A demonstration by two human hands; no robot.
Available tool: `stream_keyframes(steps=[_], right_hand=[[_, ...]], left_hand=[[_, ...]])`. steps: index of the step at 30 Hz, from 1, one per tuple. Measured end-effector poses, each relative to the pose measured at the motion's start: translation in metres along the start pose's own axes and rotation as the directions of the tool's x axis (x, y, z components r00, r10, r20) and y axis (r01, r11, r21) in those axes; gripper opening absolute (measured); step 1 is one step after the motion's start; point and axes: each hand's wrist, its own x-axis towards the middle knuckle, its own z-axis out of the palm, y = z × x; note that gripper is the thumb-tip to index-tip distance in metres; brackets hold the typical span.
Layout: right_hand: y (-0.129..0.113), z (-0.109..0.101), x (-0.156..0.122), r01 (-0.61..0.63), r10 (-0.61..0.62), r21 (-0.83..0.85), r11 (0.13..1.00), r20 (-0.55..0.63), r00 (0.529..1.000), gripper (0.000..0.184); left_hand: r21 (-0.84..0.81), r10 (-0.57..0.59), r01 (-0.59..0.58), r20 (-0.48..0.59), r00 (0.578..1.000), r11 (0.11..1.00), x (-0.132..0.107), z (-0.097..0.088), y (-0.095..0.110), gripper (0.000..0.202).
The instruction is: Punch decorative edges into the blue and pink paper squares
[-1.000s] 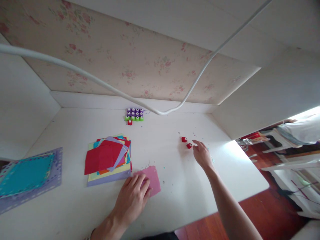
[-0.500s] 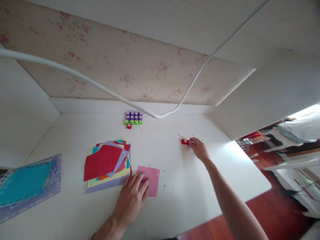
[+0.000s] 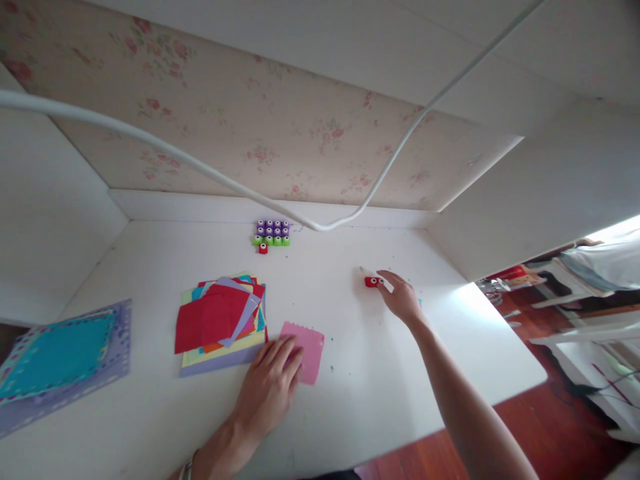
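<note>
My left hand [image 3: 273, 380] lies flat, fingers outstretched, over the left part of a pink sheet of paper [image 3: 313, 353] whose top edge is notched. Out to the right, my right hand [image 3: 400, 297] is beside a pair of small red craft punches [image 3: 371, 282], which stand side by side on the table. Its thumb and fingers are apart around the right-hand punch, and the thumb tip looks close to it or touching. Left of my left hand is a loose pile of coloured paper sheets [image 3: 215, 323], with red on top.
Rows of purple and green punches [image 3: 273, 231], with one red punch [image 3: 263, 248] in front, stand by the back wall. Punched turquoise and purple sheets [image 3: 65, 360] lie at the left. A white cable [image 3: 320, 225] hangs across the view. Paper bits dot the white table [image 3: 340, 427].
My right hand's fingers have spread from around the right-hand red punch, and the two punches stay together. My left hand remains on the pink paper. The view has shifted slightly.
</note>
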Motion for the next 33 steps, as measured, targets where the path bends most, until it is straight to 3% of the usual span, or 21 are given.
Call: stream_keyframes(steps=[3,6,12,16,19,22,25,29,31,33], right_hand=[[-0.027,0.0,0.001,0.124,-0.124,-0.028,0.992,-0.024,0.992,0.031],[-0.062,0.011,0.003,0.191,-0.194,0.053,0.98,0.049,0.98,0.029],[-0.14,0.067,0.021,0.152,-0.236,0.283,0.947,0.291,0.927,0.026],[-0.193,0.103,0.044,0.204,-0.292,0.276,0.939,0.329,0.898,0.029],[-0.228,0.122,0.063,0.326,-0.385,0.229,0.917,0.3,0.873,0.037],[-0.252,0.135,0.082,0.469,-0.479,0.117,0.875,0.336,0.811,0.045],[-0.259,0.143,0.093,0.523,-0.512,0.094,0.847,0.406,0.757,0.041],[-0.242,0.135,0.087,0.525,-0.519,0.117,0.843,0.431,0.738,0.026],[-0.223,0.121,0.075,0.504,-0.515,0.147,0.851,0.42,0.747,0.023],[-0.2,0.102,0.058,0.408,-0.472,0.242,0.88,0.365,0.802,0.02]], left_hand=[[0.047,0.005,-0.006,0.013,1.0,0.999,0.002,0.003,-0.003,0.034],[0.072,-0.019,0.018,0.016,1.0,0.997,0.001,0.004,-0.003,0.037],[0.063,-0.068,0.068,-0.01,0.998,0.996,-0.002,0.006,-0.001,0.031],[0.037,-0.082,0.083,-0.033,0.996,0.996,-0.004,0.006,-0.001,0.03],[0.016,-0.079,0.08,-0.046,0.996,0.997,-0.004,0.005,-0.002,0.029],[-0.012,-0.071,0.07,-0.072,0.995,0.997,-0.003,0.002,-0.003,0.029],[-0.049,-0.079,0.074,-0.094,0.992,0.996,-0.004,-0.002,-0.005,0.029],[-0.08,-0.095,0.087,-0.109,0.989,0.993,-0.005,-0.008,-0.01,0.026],[-0.083,-0.111,0.102,-0.115,0.987,0.991,-0.003,-0.012,-0.014,0.026],[-0.093,-0.149,0.138,-0.117,0.982,0.986,0.003,-0.015,-0.017,0.025]])
